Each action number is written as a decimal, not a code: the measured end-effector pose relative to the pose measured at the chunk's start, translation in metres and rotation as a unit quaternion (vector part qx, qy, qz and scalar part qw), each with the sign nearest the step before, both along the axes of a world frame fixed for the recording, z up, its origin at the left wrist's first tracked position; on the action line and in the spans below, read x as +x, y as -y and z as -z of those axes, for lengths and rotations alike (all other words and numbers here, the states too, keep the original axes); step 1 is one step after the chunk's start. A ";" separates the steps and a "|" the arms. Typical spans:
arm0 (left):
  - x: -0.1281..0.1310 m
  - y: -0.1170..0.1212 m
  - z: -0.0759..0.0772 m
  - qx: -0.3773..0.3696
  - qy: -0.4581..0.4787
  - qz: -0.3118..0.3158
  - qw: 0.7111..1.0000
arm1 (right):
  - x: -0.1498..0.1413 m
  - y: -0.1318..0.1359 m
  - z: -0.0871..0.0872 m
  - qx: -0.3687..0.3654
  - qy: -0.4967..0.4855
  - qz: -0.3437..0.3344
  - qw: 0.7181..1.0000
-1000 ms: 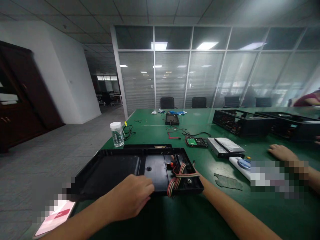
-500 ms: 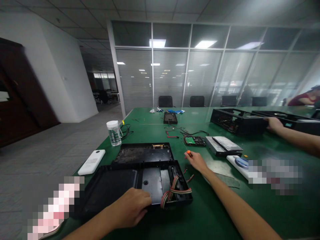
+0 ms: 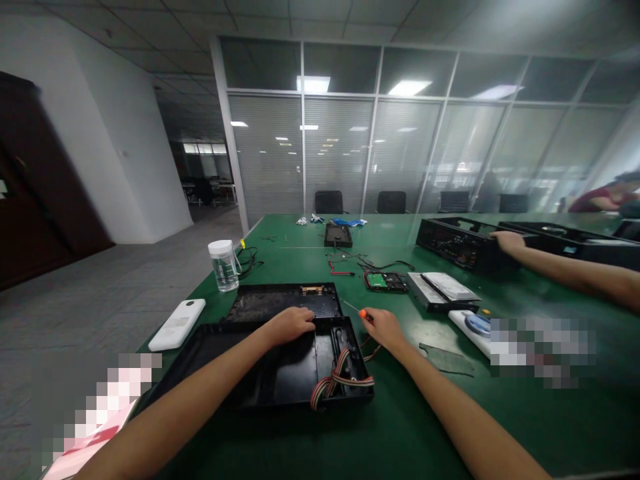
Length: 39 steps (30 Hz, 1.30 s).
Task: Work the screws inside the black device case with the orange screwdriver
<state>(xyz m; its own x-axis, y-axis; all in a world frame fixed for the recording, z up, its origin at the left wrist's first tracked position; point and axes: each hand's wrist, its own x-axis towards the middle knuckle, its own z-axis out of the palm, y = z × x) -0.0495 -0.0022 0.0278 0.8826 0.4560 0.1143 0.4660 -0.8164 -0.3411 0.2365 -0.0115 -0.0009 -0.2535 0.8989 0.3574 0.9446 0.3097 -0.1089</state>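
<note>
A shallow black case (image 3: 280, 380) lies in front of me, a striped ribbon cable (image 3: 333, 381) looped over its right end. My left hand (image 3: 293, 325) reaches across it, fingers bent over its far rim. Directly behind is a flat black panel (image 3: 280, 299) with a gold-coloured connector strip (image 3: 313, 290). In my right hand (image 3: 384, 328) is a screwdriver (image 3: 364, 314) with an orange and black handle. Its thin shaft points left towards the panel's right edge, and I cannot tell whether the tip touches anything.
On the left stand a water bottle (image 3: 224, 267) and a white phone-like object (image 3: 177, 325). To the right are a hard drive with a green board (image 3: 383, 281), a silver drive (image 3: 443, 290) and a metal plate (image 3: 447, 360). Another person's hand (image 3: 510, 243) touches a black computer chassis (image 3: 450, 245).
My left hand has moved from the case's near edge to its far rim. My right hand has shifted slightly left, with the screwdriver's shaft now visible. The other person's hand has moved left.
</note>
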 end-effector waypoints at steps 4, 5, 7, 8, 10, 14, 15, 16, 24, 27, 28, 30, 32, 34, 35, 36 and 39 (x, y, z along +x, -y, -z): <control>-0.006 -0.004 0.010 0.043 0.010 0.030 0.999 | -0.003 0.003 -0.003 0.004 0.006 -0.052 0.999; -0.008 -0.003 0.009 0.042 0.016 0.026 0.999 | -0.006 0.004 -0.004 -0.003 0.002 -0.048 0.999; -0.009 -0.001 0.005 0.027 0.040 0.001 0.999 | -0.013 0.005 -0.005 -0.024 -0.020 -0.037 0.999; -0.008 0.000 0.003 0.015 0.055 -0.018 0.998 | -0.016 0.006 -0.004 -0.033 -0.034 -0.035 0.998; -0.003 0.002 -0.003 -0.015 0.082 -0.047 0.995 | -0.021 0.008 -0.003 -0.046 -0.060 -0.041 0.996; 0.019 0.002 -0.013 -0.085 0.095 -0.012 0.992 | -0.024 0.011 0.000 -0.040 -0.082 -0.063 0.994; 0.025 0.001 -0.014 -0.102 0.102 0.001 0.989 | -0.023 0.010 0.000 -0.031 -0.086 -0.067 0.994; 0.032 0.000 -0.014 -0.117 0.113 0.009 0.987 | -0.022 0.009 0.000 -0.019 -0.092 -0.067 0.993; 0.050 -0.009 0.023 -0.170 0.260 -0.012 0.950 | -0.002 -0.009 0.003 0.061 -0.171 -0.036 0.983; 0.048 -0.007 0.035 -0.166 0.307 -0.006 0.937 | 0.001 -0.013 0.006 0.067 -0.188 -0.031 0.979; 0.048 -0.007 0.037 -0.162 0.319 -0.010 0.934 | 0.001 -0.014 0.006 0.068 -0.192 -0.031 0.978; 0.048 -0.007 0.040 -0.157 0.334 -0.017 0.929 | 0.001 -0.013 0.005 0.067 -0.202 -0.029 0.977; 0.048 -0.007 0.041 -0.158 0.327 -0.010 0.932 | 0.002 -0.012 0.002 0.066 -0.213 -0.020 0.975; 0.047 -0.006 0.040 -0.163 0.309 0.005 0.937 | 0.003 -0.010 -0.003 0.062 -0.234 -0.006 0.970; 0.047 -0.006 0.038 -0.167 0.301 0.011 0.939 | 0.003 -0.010 -0.005 0.058 -0.250 0.001 0.966; 0.046 -0.005 0.037 -0.171 0.295 0.014 0.940 | 0.004 -0.009 -0.007 0.050 -0.270 0.006 0.962; 0.044 -0.003 0.032 -0.175 0.285 0.015 0.942 | 0.009 -0.011 -0.012 0.016 -0.320 0.016 0.947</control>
<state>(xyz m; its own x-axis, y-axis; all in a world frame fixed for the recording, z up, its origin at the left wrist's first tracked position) -0.0056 0.0004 -0.0043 0.7365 0.5302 0.4200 0.4673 -0.8478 0.2508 0.2455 -0.0003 0.0113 0.0520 0.8882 0.4566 0.6970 0.2952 -0.6535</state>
